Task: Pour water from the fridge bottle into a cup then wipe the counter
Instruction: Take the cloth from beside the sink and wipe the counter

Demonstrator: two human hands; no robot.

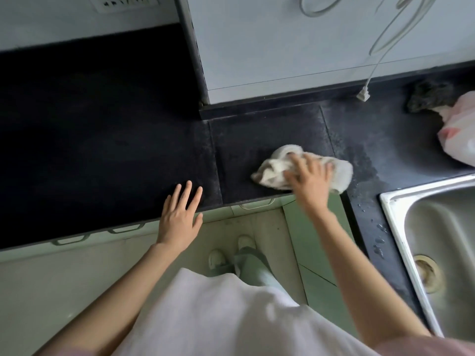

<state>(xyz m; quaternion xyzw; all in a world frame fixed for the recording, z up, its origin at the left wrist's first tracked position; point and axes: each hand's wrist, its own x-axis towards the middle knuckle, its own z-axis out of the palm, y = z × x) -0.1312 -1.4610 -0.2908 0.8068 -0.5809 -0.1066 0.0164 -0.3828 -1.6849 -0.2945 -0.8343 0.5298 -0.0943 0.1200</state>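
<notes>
1. White fabric of the person's shirt (218,317) is filling the bottom of the head view, nearest the camera; both bare arms are being stretched out from it toward the counter (102,124).
2. A crumpled pale cloth (272,168) is being pressed on the dark counter, close to its front edge and just left of the wet patch (365,160). Its long axis is lying roughly left to right, along the counter edge.
3. The cloth is being covered by the right hand (311,176), which is lying on top of it with fingers spread and mostly straight; the picture is blurred there, so whether the fingertips are curling into the cloth cannot be told.
4. The left hand (180,214) is being rested flat on the counter edge, fingers straight and apart, nothing being held; it is lying well apart from the cloth, to its left.
5. Water drops (377,237) are lying further right, between the cloth and the sink (390,199), so a stroke to the right is probably being called for.
6. No bottle and no cup are being shown; the wiping step is judged as being in hand.
</notes>
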